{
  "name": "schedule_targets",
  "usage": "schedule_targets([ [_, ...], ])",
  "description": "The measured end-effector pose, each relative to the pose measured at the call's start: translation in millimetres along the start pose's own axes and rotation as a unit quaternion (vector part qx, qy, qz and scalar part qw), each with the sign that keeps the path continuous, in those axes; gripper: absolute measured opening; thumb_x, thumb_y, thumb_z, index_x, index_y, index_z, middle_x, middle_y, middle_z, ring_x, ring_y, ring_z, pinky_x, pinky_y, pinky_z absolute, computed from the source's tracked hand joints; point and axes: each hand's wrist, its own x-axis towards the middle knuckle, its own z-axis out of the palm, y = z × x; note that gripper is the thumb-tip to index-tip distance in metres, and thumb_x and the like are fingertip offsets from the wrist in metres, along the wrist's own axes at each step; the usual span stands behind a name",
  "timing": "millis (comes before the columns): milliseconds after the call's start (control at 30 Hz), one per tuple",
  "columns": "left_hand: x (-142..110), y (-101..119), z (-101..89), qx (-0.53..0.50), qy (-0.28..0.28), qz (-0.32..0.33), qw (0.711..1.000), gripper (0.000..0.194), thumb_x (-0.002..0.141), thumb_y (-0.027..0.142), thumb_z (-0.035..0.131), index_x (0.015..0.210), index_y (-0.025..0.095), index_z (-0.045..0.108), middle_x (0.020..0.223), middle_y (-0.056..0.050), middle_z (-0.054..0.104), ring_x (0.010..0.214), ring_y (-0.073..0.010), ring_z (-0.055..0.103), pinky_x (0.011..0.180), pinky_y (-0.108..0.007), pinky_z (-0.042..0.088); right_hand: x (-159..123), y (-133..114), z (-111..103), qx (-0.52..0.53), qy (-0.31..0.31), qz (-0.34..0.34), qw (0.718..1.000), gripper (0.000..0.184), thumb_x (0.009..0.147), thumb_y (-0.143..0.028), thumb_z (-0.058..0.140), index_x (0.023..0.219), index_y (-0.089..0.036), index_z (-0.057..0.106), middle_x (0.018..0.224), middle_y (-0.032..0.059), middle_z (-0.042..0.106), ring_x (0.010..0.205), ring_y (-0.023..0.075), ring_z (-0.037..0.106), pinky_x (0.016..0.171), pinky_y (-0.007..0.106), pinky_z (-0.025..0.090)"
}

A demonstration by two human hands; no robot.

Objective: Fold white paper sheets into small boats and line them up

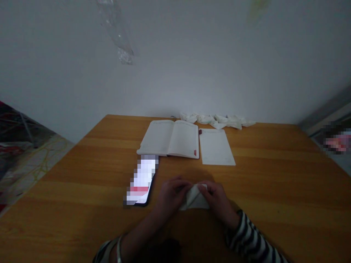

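Observation:
Between my two hands is a small piece of folded white paper [197,200], with a slanting crease and a pointed top. My left hand [173,193] pinches its upper left side, thumb and fingers together. On the right, my right hand [216,197] grips the upper right corner, its thumb lying over the front. The paper's lower edge is close to the tabletop; whether it touches is hard to tell. A phone [141,180] with a lit, blurred screen lies to the left of my left hand.
An open notebook [157,137] lies beyond the phone on the wooden table [274,175]. Right of it is a loose white sheet [216,148]. Several crumpled or folded white papers [216,119] line the back edge by the wall. Clear plastic [116,33] hangs on the wall.

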Motion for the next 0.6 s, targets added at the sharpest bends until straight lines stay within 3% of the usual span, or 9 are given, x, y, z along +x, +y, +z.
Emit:
schedule_targets([
  [133,2.7,-1.4,-2.4,-0.026,-0.039,-0.012,0.999,0.017,0.083,0.024,0.063,0.078,0.017,0.078,0.077,-0.006,0.074,0.071,-0.0179,0.066,0.064,-0.025,0.048,-0.8,-3.4,-0.9,-0.020,0.003,-0.015,1.000,0.048,0.097,-0.049,0.043,0.073,-0.016,0.067,0.068,0.0024,0.063,0.063,0.0144,0.054,0.058,0.024,0.041],
  [333,1.8,-3.1,-1.1,-0.051,-0.047,-0.016,0.997,0.014,0.080,0.021,0.064,0.077,0.017,0.077,0.077,-0.007,0.075,0.071,-0.0193,0.067,0.065,-0.027,0.050,-0.6,-1.8,2.5,0.011,0.020,0.023,0.999,0.030,0.082,-0.044,0.068,0.075,-0.016,0.070,0.068,0.0020,0.066,0.061,0.0150,0.057,0.056,0.024,0.042],
  [500,2.2,2.2,-8.3,-0.017,-0.056,-0.008,0.998,0.017,0.082,0.021,0.062,0.078,0.016,0.077,0.078,-0.008,0.074,0.071,-0.0191,0.067,0.064,-0.026,0.048,2.0,-3.0,-8.1,0.005,-0.064,-0.012,0.998,0.041,0.096,-0.048,0.046,0.080,-0.018,0.068,0.076,0.0025,0.066,0.071,0.0159,0.058,0.065,0.025,0.045],
  [600,3.5,0.9,-11.1,-0.013,-0.074,-0.008,0.997,0.017,0.082,0.021,0.062,0.078,0.016,0.077,0.078,-0.007,0.074,0.072,-0.0188,0.066,0.065,-0.026,0.048,2.2,-3.9,-13.9,-0.026,-0.095,-0.021,0.995,0.047,0.099,-0.050,0.038,0.072,-0.019,0.060,0.067,-0.0008,0.057,0.064,0.0138,0.052,0.060,0.024,0.041],
])
